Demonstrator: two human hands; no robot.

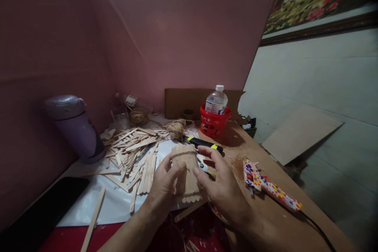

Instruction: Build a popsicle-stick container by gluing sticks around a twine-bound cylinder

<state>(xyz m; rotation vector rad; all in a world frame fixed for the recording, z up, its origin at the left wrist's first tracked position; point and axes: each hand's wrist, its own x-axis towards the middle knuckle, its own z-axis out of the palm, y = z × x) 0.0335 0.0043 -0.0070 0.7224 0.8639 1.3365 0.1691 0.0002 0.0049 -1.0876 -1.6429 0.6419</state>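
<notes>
Bare forearms (134, 222) frame a twine-bound stick bundle (189, 177)

Low in the foreground, the forearms angle inward to the stick bundle, which is held between the hands over the front edge of a white sheet (112, 208). Its pale, flat wooden slats stand side by side, with scalloped, rounded tips below and a rough twine band near each end. The left hand (162, 183) grips its left side, thumb pressed on the face and fingers wrapped partly out of sight. The right hand (221, 179) holds its thumb tip at the right edge, with the index finger spread away toward the upper corner; I cannot tell whether its other fingers press from behind.

Left of the hands, a row of aligned sticks (147, 175) borders a tangled stick heap (130, 145). Beyond them sit two fuzzy, round twine balls (177, 129). A black-and-yellow cutter (203, 142) lies just behind the bundle, close to the right fingers, and a glossy red bucket (214, 128) holds a clear plastic bottle (217, 104).

To the right, a strip of brown tabletop (236, 141) separates the hand from a flower-patterned glue gun (268, 185), whose handle points toward the slanting table edge. On the left, a smooth purple tumbler (76, 134) stands well apart, near the pink panel (177, 39).
</notes>
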